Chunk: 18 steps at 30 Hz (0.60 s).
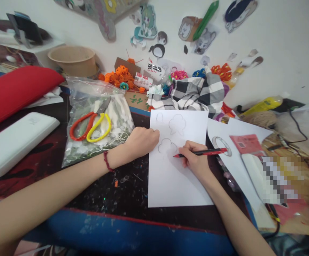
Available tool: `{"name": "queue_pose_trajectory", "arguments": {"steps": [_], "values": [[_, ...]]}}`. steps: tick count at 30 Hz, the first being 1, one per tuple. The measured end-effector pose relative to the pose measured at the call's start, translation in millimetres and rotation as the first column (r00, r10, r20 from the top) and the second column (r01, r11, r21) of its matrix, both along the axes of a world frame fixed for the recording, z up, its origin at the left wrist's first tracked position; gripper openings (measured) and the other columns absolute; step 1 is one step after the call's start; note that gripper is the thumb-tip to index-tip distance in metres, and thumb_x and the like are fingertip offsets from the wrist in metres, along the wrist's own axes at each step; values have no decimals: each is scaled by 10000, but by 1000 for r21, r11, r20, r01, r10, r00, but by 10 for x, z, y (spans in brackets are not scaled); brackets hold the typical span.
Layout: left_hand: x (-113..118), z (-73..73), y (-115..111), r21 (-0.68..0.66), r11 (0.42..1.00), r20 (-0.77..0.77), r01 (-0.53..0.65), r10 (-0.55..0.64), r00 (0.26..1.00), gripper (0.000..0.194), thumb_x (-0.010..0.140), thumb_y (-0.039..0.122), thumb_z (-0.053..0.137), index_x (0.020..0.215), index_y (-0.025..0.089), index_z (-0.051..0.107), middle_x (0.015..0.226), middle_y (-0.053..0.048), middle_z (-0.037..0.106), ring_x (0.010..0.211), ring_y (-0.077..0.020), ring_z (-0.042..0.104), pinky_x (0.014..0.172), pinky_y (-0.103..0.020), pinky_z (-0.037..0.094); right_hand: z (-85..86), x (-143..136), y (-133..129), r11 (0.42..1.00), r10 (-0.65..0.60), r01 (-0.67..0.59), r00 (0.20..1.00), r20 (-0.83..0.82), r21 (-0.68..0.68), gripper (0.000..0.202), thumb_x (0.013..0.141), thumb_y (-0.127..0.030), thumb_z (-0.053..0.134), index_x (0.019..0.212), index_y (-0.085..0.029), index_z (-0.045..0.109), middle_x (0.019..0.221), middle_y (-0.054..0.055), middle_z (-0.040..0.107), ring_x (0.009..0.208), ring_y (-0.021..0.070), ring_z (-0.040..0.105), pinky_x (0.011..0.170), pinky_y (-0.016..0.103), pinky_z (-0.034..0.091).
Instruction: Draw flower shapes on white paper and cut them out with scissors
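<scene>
A sheet of white paper point(179, 185) lies on the dark desk mat, with faint pencil outlines of cloud-like and rounded shapes on its upper half. My right hand point(195, 160) is closed around a red and black pen point(210, 152), whose tip is at the paper beside the lower cloud outline. At the sheet's left edge rests my left hand point(143, 141), its fingers curled in and knuckles up; whether anything is under them is hidden. A dark red braided bracelet point(107, 161) circles the left wrist.
Left of the paper, scissors point(92, 124) with red and yellow handles lie on a clear plastic bag point(71, 153). Farther left are a white device point(21, 142) and a red case point(18, 94). Behind sit checkered cloth point(189, 94) and orange crafts point(119, 76); papers point(240, 170) lie right.
</scene>
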<state>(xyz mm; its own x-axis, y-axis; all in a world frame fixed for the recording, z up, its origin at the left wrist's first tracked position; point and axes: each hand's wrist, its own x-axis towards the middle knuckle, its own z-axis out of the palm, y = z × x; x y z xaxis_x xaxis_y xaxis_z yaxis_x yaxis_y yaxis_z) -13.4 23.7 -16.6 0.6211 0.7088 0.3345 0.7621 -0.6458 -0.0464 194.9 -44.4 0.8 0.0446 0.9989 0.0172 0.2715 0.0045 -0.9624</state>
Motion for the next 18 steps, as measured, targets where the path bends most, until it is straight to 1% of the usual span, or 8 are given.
{"name": "queue_pose_trajectory", "arguments": {"steps": [4, 9, 14, 16, 18], "values": [[1, -4, -4, 2, 1000, 4, 2, -2, 1000, 295, 950, 189, 413, 781, 136, 649, 674, -89, 688, 507, -202, 621, 453, -293, 242, 18, -2, -6, 999, 47, -47, 999, -7, -14, 342, 823, -248, 669, 540, -216, 480, 418, -55, 541, 347, 81, 432, 383, 230, 293], [-3, 0, -8, -3, 1000, 1, 2, -2, 1000, 282, 943, 184, 422, 786, 131, 651, 678, -90, 687, 508, -194, 621, 457, -298, 257, 10, 19, -5, 1000, 15, -15, 1000, 2, -2, 359, 787, -191, 648, 498, -224, 437, 363, -66, 479, 315, 80, 388, 372, 236, 276], [-4, -3, -5, -8, 1000, -4, 1, -1, 1000, 293, 949, 188, 415, 787, 132, 652, 688, -91, 692, 509, -195, 618, 457, -296, 260, 12, 9, 3, 999, 49, -49, 999, 11, -4, 339, 816, -281, 683, 548, -219, 485, 428, -51, 545, 351, 81, 420, 381, 232, 304], [-3, -2, -4, -7, 1000, -5, 1, -1, 1000, 290, 948, 186, 418, 788, 131, 654, 687, -92, 690, 508, -191, 614, 459, -296, 264, 3, 13, 4, 999, 43, -43, 999, 13, -5, 335, 802, -252, 679, 539, -221, 473, 419, -57, 529, 345, 82, 421, 376, 231, 299], [-2, 2, -3, -4, 1000, -6, 3, -3, 1000, 286, 945, 184, 422, 786, 130, 654, 677, -90, 685, 502, -187, 610, 457, -296, 261, -7, 24, 0, 1000, 22, -22, 1000, 12, -2, 344, 780, -189, 653, 511, -223, 441, 387, -67, 493, 324, 78, 400, 370, 232, 280]]}}
